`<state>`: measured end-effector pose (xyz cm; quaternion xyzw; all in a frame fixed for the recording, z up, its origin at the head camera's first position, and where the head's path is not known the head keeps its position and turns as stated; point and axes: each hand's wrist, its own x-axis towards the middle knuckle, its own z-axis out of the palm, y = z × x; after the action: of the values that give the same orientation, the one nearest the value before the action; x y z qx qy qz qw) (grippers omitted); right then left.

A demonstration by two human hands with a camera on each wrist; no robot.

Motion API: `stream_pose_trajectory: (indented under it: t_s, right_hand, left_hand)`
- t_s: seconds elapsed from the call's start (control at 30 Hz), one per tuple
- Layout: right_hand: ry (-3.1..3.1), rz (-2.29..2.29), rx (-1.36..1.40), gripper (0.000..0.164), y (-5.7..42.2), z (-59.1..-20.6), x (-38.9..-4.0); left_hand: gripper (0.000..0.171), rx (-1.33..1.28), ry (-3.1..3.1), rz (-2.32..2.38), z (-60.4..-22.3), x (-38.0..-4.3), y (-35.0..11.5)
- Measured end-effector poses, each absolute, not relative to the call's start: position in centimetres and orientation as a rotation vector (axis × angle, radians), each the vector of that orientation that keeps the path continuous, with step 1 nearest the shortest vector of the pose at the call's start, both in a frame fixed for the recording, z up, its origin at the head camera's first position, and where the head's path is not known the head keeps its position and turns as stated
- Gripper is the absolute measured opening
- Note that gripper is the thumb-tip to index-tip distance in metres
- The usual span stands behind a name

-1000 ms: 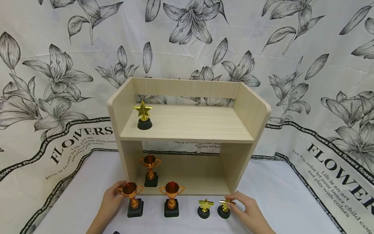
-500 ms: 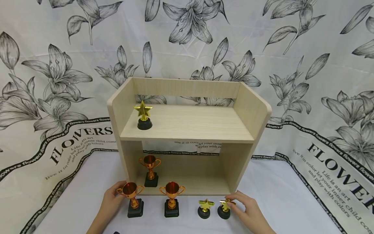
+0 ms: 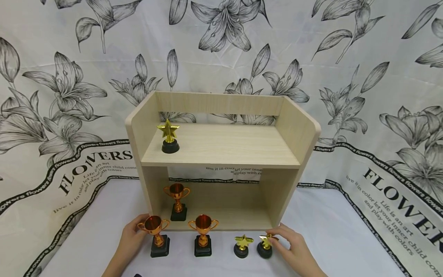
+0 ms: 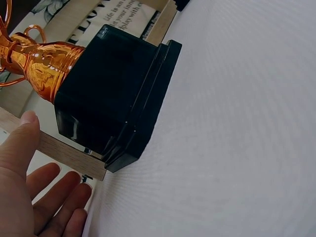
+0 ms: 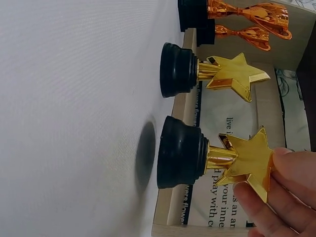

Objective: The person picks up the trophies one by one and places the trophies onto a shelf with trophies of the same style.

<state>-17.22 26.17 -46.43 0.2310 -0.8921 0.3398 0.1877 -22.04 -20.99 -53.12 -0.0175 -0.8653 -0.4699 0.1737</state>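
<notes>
My right hand (image 3: 291,243) pinches one point of a gold star trophy (image 5: 182,153) between thumb and fingers. In the right wrist view, a shadow shows beside its round black base. Left of it a second star trophy (image 3: 241,247) stands upright. My left hand (image 3: 130,237) is beside a copper-coloured cup trophy (image 3: 159,246) with two handles and a square black base. The left wrist view shows that hand's fingers (image 4: 64,202) loosely spread, apart from the base, holding nothing. Another cup trophy (image 3: 203,235) stands further right, in front of the shelf.
A two-level pale wooden shelf (image 3: 225,144) stands behind the trophies. On its upper level, at the left, is a star trophy (image 3: 169,137); a cup trophy (image 3: 178,206) stands at the left of the lower level. White cloth (image 3: 322,219) covers the table, with flower-printed fabric behind.
</notes>
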Motion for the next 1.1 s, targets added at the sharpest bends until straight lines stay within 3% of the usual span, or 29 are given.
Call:
stream_pose_trajectory:
  t_s: [1.1]
  right_hand:
    - [-2.352, 0.895, 0.710, 0.034, 25.7, -44.7, -16.7]
  left_hand:
    - [0.034, -0.045, -2.470, -1.385, -53.2, -22.0, -21.1]
